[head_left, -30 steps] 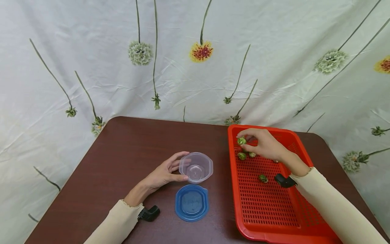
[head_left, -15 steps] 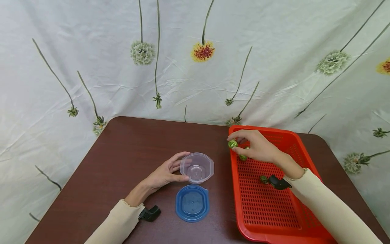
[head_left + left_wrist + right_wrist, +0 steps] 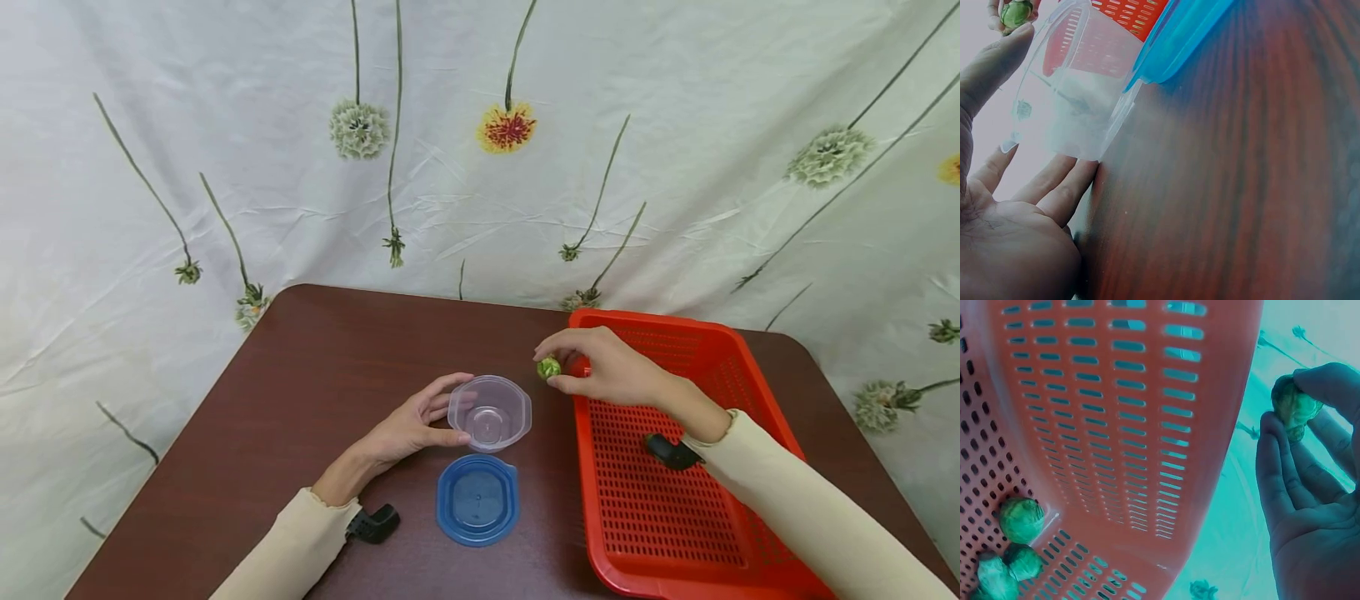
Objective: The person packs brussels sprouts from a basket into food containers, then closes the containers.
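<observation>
Between thumb and fingertips my right hand point(image 3: 600, 367) pinches a Brussels sprout point(image 3: 549, 367), held just left of the red basket's rim. The right wrist view shows this green sprout point(image 3: 1294, 406) outside the basket wall. On the table, a clear plastic container point(image 3: 489, 414) stands upright with its mouth up and nothing in it. My left hand point(image 3: 411, 427) grips it from the left, thumb at the near side and fingers round the far side. A blue lid point(image 3: 477, 500) lies flat right in front of the container.
A red perforated basket point(image 3: 663, 567) takes up the table's right side. Several more sprouts point(image 3: 1021, 520) lie inside it, mostly hidden by my right arm in the head view. Behind the brown table point(image 3: 360, 333) hangs a white flowered cloth point(image 3: 450, 183).
My right hand has carried the sprout left, from over the basket to just past its left rim. The left hand and container stay in place; the head view has shifted slightly.
</observation>
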A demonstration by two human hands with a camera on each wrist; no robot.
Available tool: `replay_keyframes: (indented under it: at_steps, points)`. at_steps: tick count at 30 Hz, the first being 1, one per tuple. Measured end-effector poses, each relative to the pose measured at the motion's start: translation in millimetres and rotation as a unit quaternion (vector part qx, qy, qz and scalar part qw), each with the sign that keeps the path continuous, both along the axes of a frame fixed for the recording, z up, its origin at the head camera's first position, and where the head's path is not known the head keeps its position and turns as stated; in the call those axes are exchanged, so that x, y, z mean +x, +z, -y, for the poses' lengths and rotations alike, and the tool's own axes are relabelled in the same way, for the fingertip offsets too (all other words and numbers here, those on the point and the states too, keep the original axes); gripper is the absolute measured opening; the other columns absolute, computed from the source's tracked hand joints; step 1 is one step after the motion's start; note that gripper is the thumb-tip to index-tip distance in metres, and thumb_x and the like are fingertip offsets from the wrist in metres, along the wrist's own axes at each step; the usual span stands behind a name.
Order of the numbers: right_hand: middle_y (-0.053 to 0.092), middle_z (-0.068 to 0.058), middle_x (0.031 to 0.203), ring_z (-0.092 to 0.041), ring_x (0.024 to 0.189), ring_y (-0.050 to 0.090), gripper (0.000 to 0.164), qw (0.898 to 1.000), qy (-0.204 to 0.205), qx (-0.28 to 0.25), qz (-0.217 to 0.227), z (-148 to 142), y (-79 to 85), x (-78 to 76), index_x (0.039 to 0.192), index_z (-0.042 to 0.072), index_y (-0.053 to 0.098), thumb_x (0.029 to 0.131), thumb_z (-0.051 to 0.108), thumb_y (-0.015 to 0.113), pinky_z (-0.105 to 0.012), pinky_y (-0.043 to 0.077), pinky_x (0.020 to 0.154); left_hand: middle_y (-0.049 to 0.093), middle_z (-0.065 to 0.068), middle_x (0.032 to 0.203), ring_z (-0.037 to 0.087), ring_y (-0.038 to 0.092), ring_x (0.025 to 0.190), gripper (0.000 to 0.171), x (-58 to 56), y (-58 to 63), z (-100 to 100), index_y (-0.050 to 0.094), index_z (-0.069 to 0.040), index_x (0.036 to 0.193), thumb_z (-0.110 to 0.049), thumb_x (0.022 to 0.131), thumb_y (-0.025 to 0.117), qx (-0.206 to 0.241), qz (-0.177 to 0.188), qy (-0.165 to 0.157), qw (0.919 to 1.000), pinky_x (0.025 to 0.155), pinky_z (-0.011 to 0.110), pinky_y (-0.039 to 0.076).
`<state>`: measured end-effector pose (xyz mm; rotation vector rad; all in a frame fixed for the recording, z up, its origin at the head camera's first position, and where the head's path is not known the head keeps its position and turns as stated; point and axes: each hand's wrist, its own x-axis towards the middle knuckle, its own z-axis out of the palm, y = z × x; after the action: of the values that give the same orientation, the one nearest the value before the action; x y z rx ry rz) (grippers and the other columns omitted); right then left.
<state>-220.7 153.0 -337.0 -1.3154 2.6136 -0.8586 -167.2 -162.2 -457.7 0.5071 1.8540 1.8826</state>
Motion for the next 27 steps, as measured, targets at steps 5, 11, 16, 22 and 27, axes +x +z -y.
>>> replay_keyframes:
  at_steps: [5, 11, 16, 22, 27]
  points:
    - [0.069, 0.001, 0.116, -0.009, 0.089, 0.065, 0.028, 0.999, 0.043, 0.028, 0.008, 8.6, 5.3, 1.1, 0.119, 0.013, 0.069, 0.091, 0.014, 0.074, -0.032, 0.056, 0.077, 0.041, 0.016, 0.157, 0.034, 0.034, 0.148, 0.088, -0.9, -1.1, -0.8, 0.030, -0.020, 0.157, -0.013, 0.085, 0.081, 0.002, -0.006, -0.003, 1.0000, 0.099, 0.027, 0.050]
    - [0.069, 0.000, 0.113, -0.007, 0.088, 0.066, 0.025, 0.996, 0.075, 0.050, 0.024, 17.9, 12.3, -1.5, 0.115, 0.012, 0.069, 0.090, 0.012, 0.075, -0.027, 0.057, 0.080, 0.041, 0.018, 0.156, 0.036, 0.035, 0.148, 0.088, -1.6, -2.2, -0.2, 0.030, -0.017, 0.156, -0.011, 0.085, 0.081, 0.008, -0.014, -0.004, 0.9999, 0.098, 0.027, 0.050]
    - [0.067, 0.004, 0.099, -0.008, 0.087, 0.066, 0.021, 0.991, 0.084, 0.083, 0.064, 30.2, 19.6, -5.9, 0.107, 0.014, 0.066, 0.089, 0.010, 0.076, -0.029, 0.058, 0.079, 0.041, 0.017, 0.157, 0.034, 0.035, 0.148, 0.088, -1.1, -2.9, 0.9, 0.030, -0.019, 0.156, -0.013, 0.085, 0.081, 0.004, -0.011, -0.003, 0.9999, 0.099, 0.028, 0.050]
    - [0.066, 0.005, 0.098, -0.006, 0.089, 0.065, 0.021, 0.987, 0.102, 0.112, 0.060, 42.7, 28.0, -11.9, 0.105, 0.013, 0.066, 0.088, 0.010, 0.076, -0.027, 0.056, 0.082, 0.043, 0.013, 0.156, 0.030, 0.036, 0.148, 0.087, -1.0, -2.4, 1.4, 0.032, -0.024, 0.155, -0.015, 0.084, 0.082, -0.003, -0.003, 0.002, 1.0000, 0.101, 0.030, 0.050]
    - [0.067, 0.001, 0.105, -0.009, 0.093, 0.064, 0.023, 0.981, 0.138, 0.131, 0.042, 50.8, 29.1, -15.4, 0.111, 0.008, 0.073, 0.088, 0.010, 0.077, -0.031, 0.057, 0.083, 0.043, 0.014, 0.156, 0.031, 0.036, 0.148, 0.087, -0.6, -0.8, 1.0, 0.032, -0.023, 0.155, -0.015, 0.085, 0.081, -0.004, -0.007, 0.001, 1.0000, 0.102, 0.031, 0.049]
